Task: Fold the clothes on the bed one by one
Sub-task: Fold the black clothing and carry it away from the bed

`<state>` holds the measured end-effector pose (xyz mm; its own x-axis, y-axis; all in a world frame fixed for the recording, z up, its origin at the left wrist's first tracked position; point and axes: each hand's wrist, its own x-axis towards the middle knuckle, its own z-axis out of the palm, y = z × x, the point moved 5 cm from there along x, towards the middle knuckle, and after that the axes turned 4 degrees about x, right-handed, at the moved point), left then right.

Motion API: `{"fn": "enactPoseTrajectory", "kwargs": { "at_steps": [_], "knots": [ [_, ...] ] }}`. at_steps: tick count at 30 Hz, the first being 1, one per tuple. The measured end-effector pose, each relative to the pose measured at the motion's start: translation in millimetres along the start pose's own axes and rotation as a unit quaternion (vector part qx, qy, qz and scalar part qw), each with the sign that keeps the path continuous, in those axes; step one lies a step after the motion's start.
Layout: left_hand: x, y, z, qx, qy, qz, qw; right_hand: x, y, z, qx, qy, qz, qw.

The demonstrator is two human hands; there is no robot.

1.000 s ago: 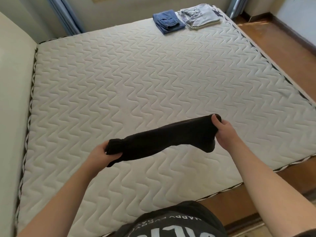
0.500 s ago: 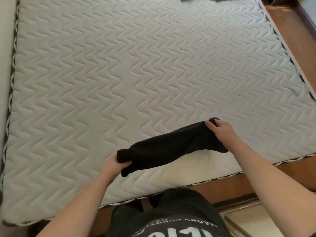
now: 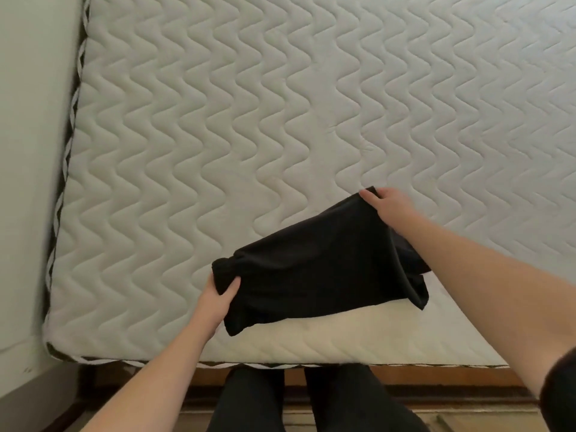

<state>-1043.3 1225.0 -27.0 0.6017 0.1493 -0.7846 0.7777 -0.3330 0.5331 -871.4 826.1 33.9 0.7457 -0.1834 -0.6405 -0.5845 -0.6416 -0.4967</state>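
A black garment (image 3: 318,269) hangs stretched between my two hands over the near part of the quilted white mattress (image 3: 249,120). My left hand (image 3: 219,296) grips its bunched left end, thumb on top. My right hand (image 3: 388,204) pinches the upper right corner, with the cloth draping down under my forearm. The garment's lower edge lies close to the mattress; whether it touches I cannot tell.
A pale padded headboard or wall (image 3: 28,151) runs along the left side of the mattress. The mattress's front edge (image 3: 280,364) is just in front of my legs, with a wooden bed frame and floor below.
The view has tilted down, so the folded blue and grey clothes at the far end are out of sight. The black garment has spread wider and come lower toward the mattress.
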Motion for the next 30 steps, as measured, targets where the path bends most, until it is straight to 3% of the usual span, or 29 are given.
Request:
{"fn": "enactPoseTrajectory", "kwargs": {
  "at_steps": [8, 14, 19, 23, 27, 30],
  "knots": [
    [67.2, -3.7, -81.1, 0.024, 0.111, 0.003, 0.994, 86.5, -80.3, 67.0, -0.064, -0.001, -0.051, 0.997],
    [86.9, -5.4, -105.2, 0.080, 0.179, -0.012, 0.981, 109.0, -94.8, 94.7, -0.014, -0.048, -0.039, 0.998],
    [79.4, 34.8, -84.8, 0.183, 0.257, 0.090, 0.945, 99.6, -57.7, 81.5, -0.001, -0.023, -0.010, 1.000],
    [77.9, 75.1, -49.3, 0.306, 0.304, 0.150, 0.890, 86.1, -12.0, 60.0, 0.022, 0.018, 0.033, 0.999],
    [93.7, 114.9, 10.9, 0.323, 0.190, 0.230, 0.898, 76.1, 37.0, 39.5, 0.033, 0.072, 0.091, 0.993],
    [106.5, 149.2, 60.8, 0.342, 0.096, 0.309, 0.882, 73.1, 66.4, 34.1, 0.035, 0.074, 0.144, 0.986]
  ]
}}
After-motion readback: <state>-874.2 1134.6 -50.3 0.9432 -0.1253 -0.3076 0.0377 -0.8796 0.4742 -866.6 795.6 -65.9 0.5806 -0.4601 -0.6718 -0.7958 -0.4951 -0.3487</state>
